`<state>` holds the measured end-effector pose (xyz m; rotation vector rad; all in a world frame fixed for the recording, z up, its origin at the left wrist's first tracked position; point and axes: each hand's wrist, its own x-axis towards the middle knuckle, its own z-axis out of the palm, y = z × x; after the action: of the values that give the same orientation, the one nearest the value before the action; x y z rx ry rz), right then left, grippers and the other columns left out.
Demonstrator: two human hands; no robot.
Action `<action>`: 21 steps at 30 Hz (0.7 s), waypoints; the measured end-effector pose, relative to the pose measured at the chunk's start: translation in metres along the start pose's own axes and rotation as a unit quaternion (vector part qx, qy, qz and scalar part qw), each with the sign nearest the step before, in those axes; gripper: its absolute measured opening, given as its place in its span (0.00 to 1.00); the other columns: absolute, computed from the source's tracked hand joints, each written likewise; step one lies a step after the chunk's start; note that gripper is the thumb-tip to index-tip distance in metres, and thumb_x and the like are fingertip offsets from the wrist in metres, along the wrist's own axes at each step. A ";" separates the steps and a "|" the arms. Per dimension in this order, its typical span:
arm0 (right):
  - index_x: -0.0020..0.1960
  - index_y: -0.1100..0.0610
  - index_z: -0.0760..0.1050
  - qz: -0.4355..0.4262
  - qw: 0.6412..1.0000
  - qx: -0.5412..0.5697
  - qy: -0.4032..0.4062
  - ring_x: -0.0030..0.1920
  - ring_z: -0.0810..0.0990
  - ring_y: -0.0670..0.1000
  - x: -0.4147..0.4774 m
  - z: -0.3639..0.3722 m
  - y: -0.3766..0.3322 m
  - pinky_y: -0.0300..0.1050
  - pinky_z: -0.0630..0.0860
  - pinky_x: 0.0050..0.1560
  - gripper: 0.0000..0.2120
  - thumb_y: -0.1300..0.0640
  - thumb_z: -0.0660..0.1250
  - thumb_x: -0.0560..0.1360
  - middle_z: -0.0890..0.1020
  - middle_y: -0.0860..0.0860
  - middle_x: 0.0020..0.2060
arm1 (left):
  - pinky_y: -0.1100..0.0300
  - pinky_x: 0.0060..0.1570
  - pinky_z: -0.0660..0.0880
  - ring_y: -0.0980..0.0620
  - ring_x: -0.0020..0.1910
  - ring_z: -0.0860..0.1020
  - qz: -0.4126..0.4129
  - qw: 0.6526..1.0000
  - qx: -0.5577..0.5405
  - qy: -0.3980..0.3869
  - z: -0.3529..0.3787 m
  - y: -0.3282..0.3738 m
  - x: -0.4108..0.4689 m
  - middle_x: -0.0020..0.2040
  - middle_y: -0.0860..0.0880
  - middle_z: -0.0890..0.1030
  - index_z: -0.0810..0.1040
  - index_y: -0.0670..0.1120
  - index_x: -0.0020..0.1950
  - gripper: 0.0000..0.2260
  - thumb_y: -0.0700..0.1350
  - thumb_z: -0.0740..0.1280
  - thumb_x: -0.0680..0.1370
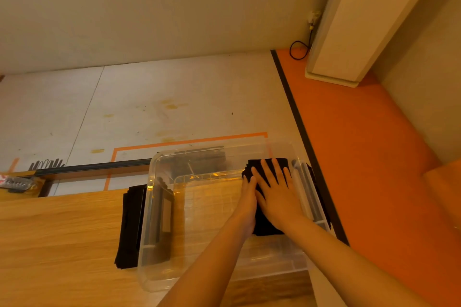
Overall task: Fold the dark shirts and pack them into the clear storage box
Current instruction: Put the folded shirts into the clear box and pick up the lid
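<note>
Now the person's left hand (249, 197) and right hand (278, 197) lie flat on a folded dark shirt (268, 228) at the right end of the clear storage box (149, 207). The right hand's fingers (278, 169) are spread wide, and the left hand's are straight and close together. To do this step well, the person should push down softly and evenly so the shirt sits flat and snug by the right wall, then lift both hands straight up so the folds do not slip, keeping room for the pile of dark shirts (129, 227) on the counter (62, 232) just left of the box.
</note>
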<state>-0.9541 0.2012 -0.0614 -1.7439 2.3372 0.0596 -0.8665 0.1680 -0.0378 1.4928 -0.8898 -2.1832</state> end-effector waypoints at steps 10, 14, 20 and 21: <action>0.72 0.51 0.67 -0.032 0.999 -0.024 -0.014 0.72 0.65 0.61 0.003 -0.008 0.004 0.63 0.49 0.69 0.28 0.42 0.49 0.77 0.70 0.54 0.71 | 0.44 0.74 0.57 0.50 0.77 0.57 0.064 0.997 0.046 -0.016 -0.004 -0.015 -0.006 0.78 0.54 0.57 0.50 0.61 0.78 0.48 0.77 0.62 0.63; 0.75 0.51 0.61 -0.033 0.999 -0.022 -0.031 0.76 0.54 0.59 0.001 -0.004 0.005 0.62 0.46 0.71 0.29 0.43 0.48 0.77 0.65 0.55 0.74 | 0.44 0.76 0.49 0.49 0.78 0.48 0.115 0.936 0.329 0.054 -0.011 -0.007 -0.015 0.80 0.51 0.49 0.43 0.56 0.79 0.27 0.58 0.49 0.82; 0.75 0.45 0.33 -0.029 0.997 0.061 0.024 0.75 0.29 0.52 -0.034 -0.028 -0.028 0.51 0.28 0.72 0.39 0.32 0.19 0.68 0.32 0.47 0.75 | 0.52 0.75 0.45 0.51 0.78 0.42 0.191 0.864 0.453 0.108 -0.071 0.008 -0.065 0.80 0.51 0.41 0.40 0.51 0.79 0.31 0.56 0.53 0.82; 0.74 0.45 0.31 -0.031 0.997 0.070 0.023 0.74 0.28 0.52 -0.040 -0.036 -0.040 0.50 0.27 0.71 0.41 0.31 0.15 0.65 0.30 0.47 0.73 | 0.53 0.74 0.47 0.52 0.78 0.44 0.217 0.869 0.431 0.113 -0.083 0.011 -0.077 0.80 0.53 0.44 0.43 0.52 0.79 0.30 0.56 0.55 0.82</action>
<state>-0.9109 0.2216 -0.0146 -1.7665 2.2569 -0.1527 -0.7613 0.1813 0.0036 1.6050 -2.0345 -1.2709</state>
